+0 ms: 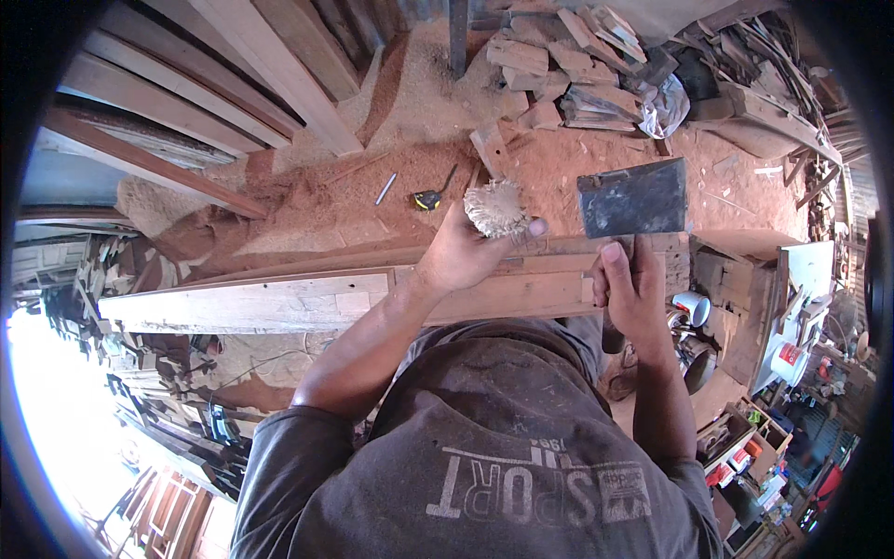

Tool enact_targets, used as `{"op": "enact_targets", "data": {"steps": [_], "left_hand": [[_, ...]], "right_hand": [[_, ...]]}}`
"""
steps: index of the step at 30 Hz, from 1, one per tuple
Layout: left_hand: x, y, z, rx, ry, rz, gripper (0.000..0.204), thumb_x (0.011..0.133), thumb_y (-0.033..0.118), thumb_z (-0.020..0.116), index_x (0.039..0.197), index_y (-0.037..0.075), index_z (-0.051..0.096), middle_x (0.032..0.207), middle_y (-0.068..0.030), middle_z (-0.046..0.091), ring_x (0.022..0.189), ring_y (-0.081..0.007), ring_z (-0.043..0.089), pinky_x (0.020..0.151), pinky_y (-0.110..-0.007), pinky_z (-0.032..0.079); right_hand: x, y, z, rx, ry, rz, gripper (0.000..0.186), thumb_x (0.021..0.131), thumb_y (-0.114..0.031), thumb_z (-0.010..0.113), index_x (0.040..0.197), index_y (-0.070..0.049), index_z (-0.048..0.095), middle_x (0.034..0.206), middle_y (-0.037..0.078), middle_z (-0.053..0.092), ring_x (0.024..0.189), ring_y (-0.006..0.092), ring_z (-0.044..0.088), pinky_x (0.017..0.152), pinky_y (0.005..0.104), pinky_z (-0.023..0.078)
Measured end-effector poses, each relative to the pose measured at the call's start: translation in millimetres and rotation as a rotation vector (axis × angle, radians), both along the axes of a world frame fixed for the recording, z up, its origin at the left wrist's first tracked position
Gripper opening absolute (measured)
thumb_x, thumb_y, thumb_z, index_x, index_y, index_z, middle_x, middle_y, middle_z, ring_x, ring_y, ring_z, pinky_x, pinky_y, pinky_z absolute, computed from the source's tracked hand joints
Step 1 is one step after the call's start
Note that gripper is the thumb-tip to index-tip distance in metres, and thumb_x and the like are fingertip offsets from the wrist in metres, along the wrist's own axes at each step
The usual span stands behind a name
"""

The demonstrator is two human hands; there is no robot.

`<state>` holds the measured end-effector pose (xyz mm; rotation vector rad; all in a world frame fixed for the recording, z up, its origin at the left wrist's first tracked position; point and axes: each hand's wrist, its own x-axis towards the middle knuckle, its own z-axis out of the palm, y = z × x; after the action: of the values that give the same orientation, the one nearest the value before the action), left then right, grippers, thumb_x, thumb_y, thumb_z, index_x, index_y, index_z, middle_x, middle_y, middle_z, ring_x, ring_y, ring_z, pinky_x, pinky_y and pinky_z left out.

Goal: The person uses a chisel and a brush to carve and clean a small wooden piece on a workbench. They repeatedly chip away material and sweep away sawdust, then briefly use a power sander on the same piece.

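My left hand (pixel 463 244) is closed around a wooden tool handle (pixel 494 208), whose frayed, mushroomed end faces up. The lower part of that tool is hidden by my hand. In my right hand (pixel 633 284) is a striking tool with a broad, dark, block-shaped head (pixel 632 198). Its head is raised to the right of the frayed end, apart from it; I cannot tell whether it is a mallet or a hatchet. A long wooden beam (pixel 251 303) runs crosswise beneath both hands, in front of my body.
Beyond the beam, a yellow-and-black tape measure (pixel 427 200) and a pen (pixel 386 188) lie on sawdust-covered ground. Planks (pixel 168 93) lean at the far left. Wood offcuts (pixel 559 70) are piled at the back. White buckets (pixel 691 306) stand at the right.
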<state>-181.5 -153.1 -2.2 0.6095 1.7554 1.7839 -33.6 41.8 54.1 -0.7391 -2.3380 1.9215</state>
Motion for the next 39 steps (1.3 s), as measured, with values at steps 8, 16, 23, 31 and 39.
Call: {"op": "enact_targets", "data": {"steps": [8,16,23,31,39], "left_hand": [[3,0,1,-0.095,-0.004,-0.014,0.035,0.095,0.026,0.082,0.082,0.005,0.057,0.068,0.0018,0.051,0.068,-0.0117,0.049,0.063,-0.035,0.045],[4,-19,-10,-0.096,0.089,-0.030,0.031,0.097,0.027,0.078,0.091,0.003,0.059,0.081,-0.0013,0.059,0.076,-0.0138,0.053,0.067,-0.037,0.047],[27,-35,-29,0.176,0.223,-0.003,0.034,0.094,0.003,0.074,0.127,0.000,0.067,0.125,-0.0144,0.073,0.116,-0.0225,0.068,0.102,-0.039,0.053],[7,-44,-41,0.133,0.506,-0.197,0.038,0.094,0.012,0.071,0.131,0.002,0.067,0.130,-0.0157,0.072,0.121,-0.0340,0.068,0.106,-0.045,0.051],[-44,2,-13,0.166,-0.123,-0.335,0.020,0.090,0.010,0.082,0.097,0.004,0.065,0.088,-0.0005,0.064,0.085,-0.0126,0.061,0.078,-0.030,0.050]], "right_hand": [[-9,3,9,0.002,0.032,-0.004,0.035,0.113,-0.036,0.051,0.105,-0.003,0.053,0.067,0.001,0.052,0.051,0.0085,0.049,0.048,0.0255,0.041],[-42,-9,61,-0.003,0.372,0.019,0.035,0.109,-0.034,0.059,0.115,0.001,0.057,0.068,-0.002,0.052,0.053,0.0061,0.047,0.049,0.0248,0.041],[-55,-31,99,0.779,-0.153,0.679,0.044,0.098,-0.045,0.071,0.101,-0.002,0.068,0.085,0.019,0.071,0.079,0.0427,0.070,0.071,0.0478,0.055],[-34,-42,81,0.780,-0.143,0.613,0.051,0.102,-0.053,0.063,0.109,-0.003,0.064,0.078,0.023,0.070,0.076,0.0463,0.071,0.070,0.0540,0.055],[28,-11,44,0.496,-0.245,0.350,0.051,0.105,-0.046,0.061,0.116,0.004,0.062,0.094,0.031,0.070,0.095,0.0534,0.068,0.082,0.0545,0.053]]}}
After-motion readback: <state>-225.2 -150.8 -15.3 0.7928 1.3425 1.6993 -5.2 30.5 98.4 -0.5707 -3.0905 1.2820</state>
